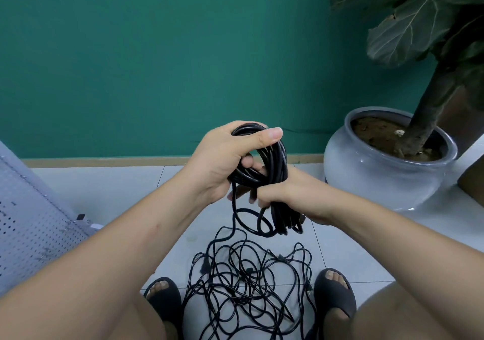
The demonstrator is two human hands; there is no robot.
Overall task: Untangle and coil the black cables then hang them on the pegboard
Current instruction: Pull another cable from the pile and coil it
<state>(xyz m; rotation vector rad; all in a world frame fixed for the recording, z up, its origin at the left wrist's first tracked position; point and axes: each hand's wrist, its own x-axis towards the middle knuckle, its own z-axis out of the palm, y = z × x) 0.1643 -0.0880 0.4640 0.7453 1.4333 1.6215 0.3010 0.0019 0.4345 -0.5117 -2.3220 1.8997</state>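
Observation:
A thick coil of black cable (277,161) hangs in front of me at the middle of the view. My left hand (222,161) grips its top loop, thumb over the strands. My right hand (290,198) is closed around the lower part of the same coil, whose bottom loops stick out below the fist. A loose strand drops from the coil to a tangled heap of thin black cables (248,287) lying on the floor between my feet. A grey perforated pegboard (28,224) leans at the left edge.
A large grey ceramic pot (387,172) with a broad-leafed plant (419,25) stands at the right against the green wall. My feet in dark slippers (335,295) flank the cable heap on the pale tiled floor (104,190). Small white objects (91,224) lie by the pegboard.

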